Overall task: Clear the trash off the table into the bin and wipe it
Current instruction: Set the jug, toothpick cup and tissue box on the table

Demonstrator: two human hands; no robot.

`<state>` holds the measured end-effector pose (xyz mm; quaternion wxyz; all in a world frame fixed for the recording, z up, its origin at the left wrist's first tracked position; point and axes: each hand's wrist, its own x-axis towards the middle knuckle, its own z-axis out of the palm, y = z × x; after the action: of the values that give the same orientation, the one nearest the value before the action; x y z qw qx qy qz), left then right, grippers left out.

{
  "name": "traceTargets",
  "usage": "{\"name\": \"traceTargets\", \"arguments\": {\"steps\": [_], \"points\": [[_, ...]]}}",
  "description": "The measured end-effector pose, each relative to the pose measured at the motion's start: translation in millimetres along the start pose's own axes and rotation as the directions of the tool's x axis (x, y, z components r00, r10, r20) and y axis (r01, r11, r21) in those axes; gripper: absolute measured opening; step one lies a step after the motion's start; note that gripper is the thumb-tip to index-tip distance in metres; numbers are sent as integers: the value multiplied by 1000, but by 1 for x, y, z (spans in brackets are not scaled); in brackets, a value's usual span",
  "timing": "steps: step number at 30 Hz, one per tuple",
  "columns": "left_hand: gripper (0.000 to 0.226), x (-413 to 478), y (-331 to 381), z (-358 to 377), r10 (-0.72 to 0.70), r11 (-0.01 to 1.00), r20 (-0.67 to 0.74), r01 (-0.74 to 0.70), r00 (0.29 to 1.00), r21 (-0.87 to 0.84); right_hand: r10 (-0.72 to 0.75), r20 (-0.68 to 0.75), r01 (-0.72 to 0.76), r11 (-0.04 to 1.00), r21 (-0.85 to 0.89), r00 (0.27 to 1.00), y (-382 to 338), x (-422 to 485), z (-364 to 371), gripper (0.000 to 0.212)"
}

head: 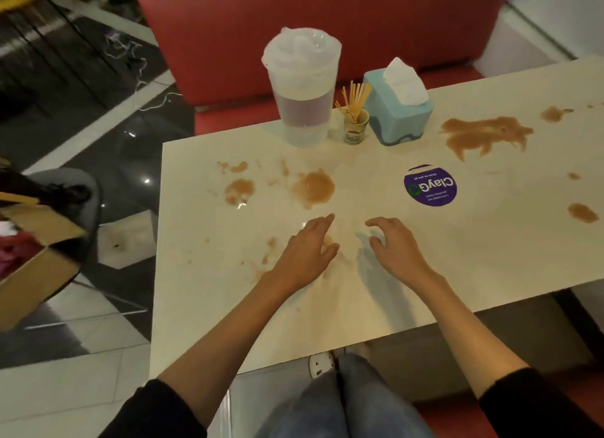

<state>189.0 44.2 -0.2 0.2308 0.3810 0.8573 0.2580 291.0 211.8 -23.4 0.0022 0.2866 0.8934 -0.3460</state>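
A cream table [457, 274] carries brown spills: a large one [483, 135] at the back right, a round one [313, 187] near the middle and a smaller one [240, 189] to its left. My left hand [307, 254] and my right hand [395, 248] hover over the table's middle, fingers spread, holding nothing. At the far edge stands a small translucent bin [302, 87] lined with a plastic bag. A teal tissue box [397, 110] with a tissue sticking up sits to the bin's right.
A small cup of wooden sticks [354, 123] stands between bin and tissue box. A purple round sticker [429, 186] is on the table. A red bench [327, 29] runs behind. A cardboard box [36, 257] rests on a chair at the left.
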Motion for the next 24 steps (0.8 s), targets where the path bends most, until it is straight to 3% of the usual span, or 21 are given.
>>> {"name": "traceTargets", "arguments": {"steps": [4,8,16,21,24], "points": [[60,2,-12,-20,-57,998,-75,57,996,0,-53,36,53,999,1,998,-22,22,8,36],[58,12,-18,-30,-18,1000,-73,18,997,-6,-45,10,45,999,22,999,-34,34,13,35],[53,43,-20,-25,272,962,101,-272,957,-10,177,-226,-139,975,174,958,-31,16,27,35],[50,51,11,9,481,875,238,-477,844,-76,399,-449,-266,905,331,799,-16,-38,31,33],[49,37,34,38,569,821,295,-552,768,-146,505,-504,-339,857,387,701,-8,-79,38,33]]}}
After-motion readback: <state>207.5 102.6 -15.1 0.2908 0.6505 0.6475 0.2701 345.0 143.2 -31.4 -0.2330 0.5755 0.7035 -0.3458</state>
